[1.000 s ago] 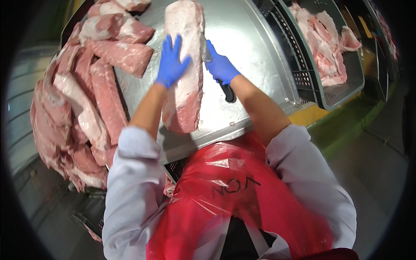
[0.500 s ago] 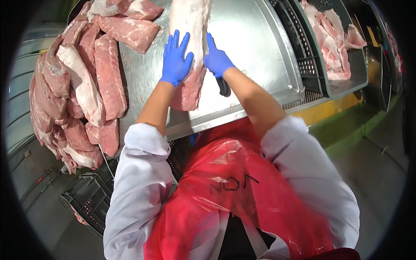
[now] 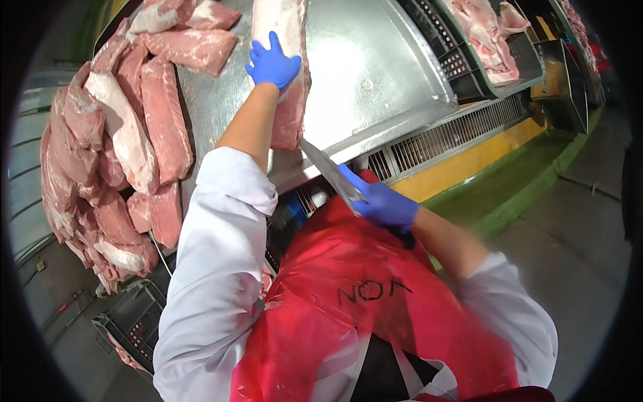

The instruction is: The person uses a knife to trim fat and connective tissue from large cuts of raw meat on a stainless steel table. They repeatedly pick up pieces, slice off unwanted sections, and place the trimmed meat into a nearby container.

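Observation:
A long pork loin (image 3: 289, 120), pale fat on top and pink at its near end, lies lengthwise on the metal work table (image 3: 375, 100). My left hand (image 3: 274, 63), in a blue glove, rests on the loin with its fingers spread. In my right hand (image 3: 388, 204), also blue-gloved, is a knife (image 3: 327, 169) with a dark handle. The index finger lies along the blade. Its tip points up and left, close to the loin's near end, and I cannot tell if it touches. The right hand is in front of the red apron (image 3: 321, 268), off the table's near edge.
Several cut loins (image 3: 167, 120) are heaped at the table's left. Pale trimmings (image 3: 492, 47) fill a dark crate (image 3: 529, 70) at the far right. A metal grating (image 3: 462, 127) and yellow strip (image 3: 442, 174) run below the table's right side. Another dark crate (image 3: 130, 321) stands lower left.
My right hand has drawn back from the loin's right side toward my apron, bringing the knife blade into view. The left hand stays on the loin.

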### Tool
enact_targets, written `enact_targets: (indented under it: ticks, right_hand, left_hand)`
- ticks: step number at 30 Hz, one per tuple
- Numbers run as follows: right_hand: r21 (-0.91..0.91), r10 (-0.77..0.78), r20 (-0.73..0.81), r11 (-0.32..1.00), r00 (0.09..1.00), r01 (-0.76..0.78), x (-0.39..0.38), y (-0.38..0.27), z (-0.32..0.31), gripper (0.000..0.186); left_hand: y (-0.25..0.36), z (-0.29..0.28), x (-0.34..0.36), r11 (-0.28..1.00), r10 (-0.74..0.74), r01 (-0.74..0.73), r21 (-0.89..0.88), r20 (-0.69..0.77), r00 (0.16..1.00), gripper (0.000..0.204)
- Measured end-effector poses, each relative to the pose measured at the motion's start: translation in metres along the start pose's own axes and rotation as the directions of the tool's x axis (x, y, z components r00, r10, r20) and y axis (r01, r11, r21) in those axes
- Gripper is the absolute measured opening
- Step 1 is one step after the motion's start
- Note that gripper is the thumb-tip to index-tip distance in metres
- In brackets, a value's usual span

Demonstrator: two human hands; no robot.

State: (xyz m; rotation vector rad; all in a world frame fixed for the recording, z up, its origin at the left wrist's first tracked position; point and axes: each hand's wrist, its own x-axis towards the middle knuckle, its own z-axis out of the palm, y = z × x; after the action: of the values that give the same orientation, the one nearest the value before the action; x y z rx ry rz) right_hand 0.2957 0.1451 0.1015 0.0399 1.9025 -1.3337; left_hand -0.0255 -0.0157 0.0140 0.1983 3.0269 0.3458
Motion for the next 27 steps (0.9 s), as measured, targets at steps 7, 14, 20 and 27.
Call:
enact_targets:
  ticks: [7,14,20,27]
  right_hand:
    - [0.137,0.13,-0.269,0.986,0.954,-0.096,-0.087,0.032,-0.102,0.086]
    - [0.401,0.206,-0.4,0.916,0.893,-0.032,-0.069,0.057,-0.155,0.088]
    - [0.359,0.159,-0.345,0.933,0.925,-0.027,-0.044,0.045,-0.206,0.087]
    - [0.315,0.036,-0.395,0.944,0.918,0.099,0.013,0.035,-0.251,0.086]
  left_hand:
    - [0.022,-0.025,0.051,0.965,-0.248,0.241,0.1,0.064,0.967,0.113]
    - [-0.079,-0.043,0.09,0.539,0.145,0.309,-0.784,0.448,0.882,0.045]
    - [-0.146,0.01,0.066,0.436,0.033,0.558,-0.706,0.632,0.774,0.026]
    - [0.013,-0.022,0.071,0.959,0.218,-0.096,0.266,-0.478,0.851,0.045]
